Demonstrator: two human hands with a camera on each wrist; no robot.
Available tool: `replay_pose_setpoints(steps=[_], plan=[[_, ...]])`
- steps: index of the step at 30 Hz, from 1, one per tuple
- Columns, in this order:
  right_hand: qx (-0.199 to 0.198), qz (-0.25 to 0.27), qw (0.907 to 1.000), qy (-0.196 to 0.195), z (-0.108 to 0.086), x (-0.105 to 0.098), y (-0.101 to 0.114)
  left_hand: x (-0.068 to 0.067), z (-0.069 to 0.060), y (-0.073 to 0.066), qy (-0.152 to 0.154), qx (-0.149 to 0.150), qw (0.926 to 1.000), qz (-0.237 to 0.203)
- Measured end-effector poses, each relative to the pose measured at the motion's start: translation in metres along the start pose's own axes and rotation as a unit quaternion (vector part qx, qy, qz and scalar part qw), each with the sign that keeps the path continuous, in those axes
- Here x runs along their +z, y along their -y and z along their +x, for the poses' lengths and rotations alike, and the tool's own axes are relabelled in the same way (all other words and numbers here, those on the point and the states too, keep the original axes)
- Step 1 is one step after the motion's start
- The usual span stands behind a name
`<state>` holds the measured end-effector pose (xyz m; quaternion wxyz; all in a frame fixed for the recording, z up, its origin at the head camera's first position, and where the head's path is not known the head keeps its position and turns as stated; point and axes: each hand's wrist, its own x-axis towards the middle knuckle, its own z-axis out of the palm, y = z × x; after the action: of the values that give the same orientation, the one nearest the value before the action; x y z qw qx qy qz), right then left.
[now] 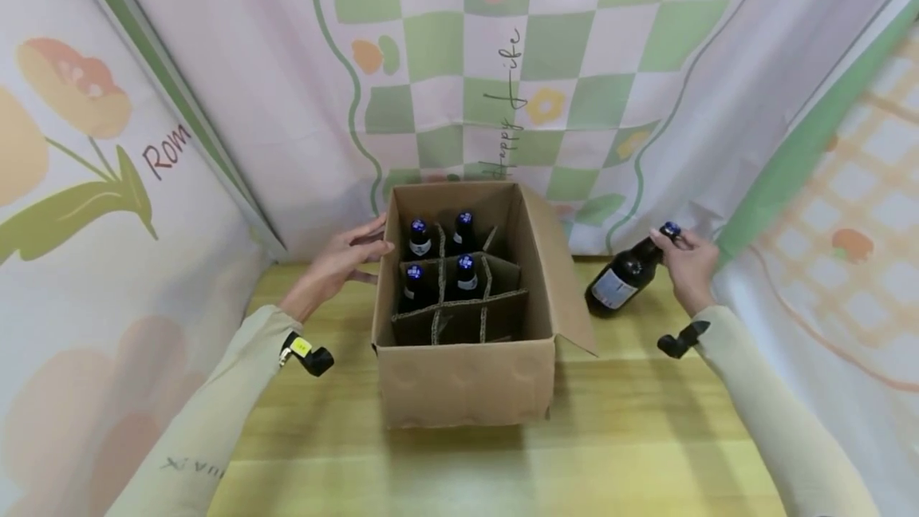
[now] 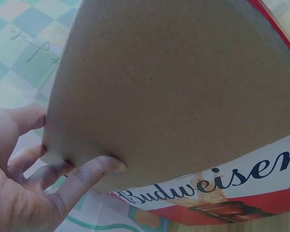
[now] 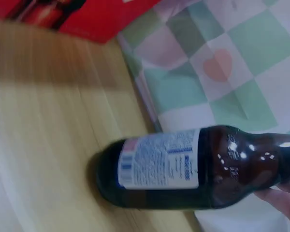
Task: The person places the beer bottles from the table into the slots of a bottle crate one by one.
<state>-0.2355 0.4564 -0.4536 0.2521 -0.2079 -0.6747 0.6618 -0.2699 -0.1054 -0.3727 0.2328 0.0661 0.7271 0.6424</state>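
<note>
A brown glass beer bottle (image 1: 623, 282) with a blue cap stands tilted to the right of the cardboard box (image 1: 467, 385). My right hand (image 1: 691, 266) grips its neck, and its base appears to meet the tabletop. The back label shows in the right wrist view, where the hand (image 3: 285, 200) is mostly cut off. Against the box's left side rests my left hand (image 1: 333, 266). In the left wrist view, thumb and fingers press on a plain cardboard flap (image 2: 164, 96) above red and white Budweiser print (image 2: 217, 179). Several capped bottles (image 1: 467, 266) stand in the box's compartments.
Cardboard dividers (image 1: 459, 309) split the box into cells; the nearest row holds no bottles. A flap (image 1: 560, 270) juts out on the right, between box and held bottle. The wooden table (image 1: 316, 437) is bordered by printed curtains (image 1: 445, 46) behind and at both sides.
</note>
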Motion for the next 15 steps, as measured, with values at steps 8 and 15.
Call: replay_pose_setpoints(steps=[8,15], plan=[[0.071,0.042,0.9949,0.058,-0.016,0.008,0.016,0.001,0.001,0.0,-0.002,-0.001,1.0,-0.003],[0.064,0.057,0.9938,0.072,-0.019,0.016,0.034,0.0,0.001,0.001,-0.004,0.005,1.0,-0.005]])
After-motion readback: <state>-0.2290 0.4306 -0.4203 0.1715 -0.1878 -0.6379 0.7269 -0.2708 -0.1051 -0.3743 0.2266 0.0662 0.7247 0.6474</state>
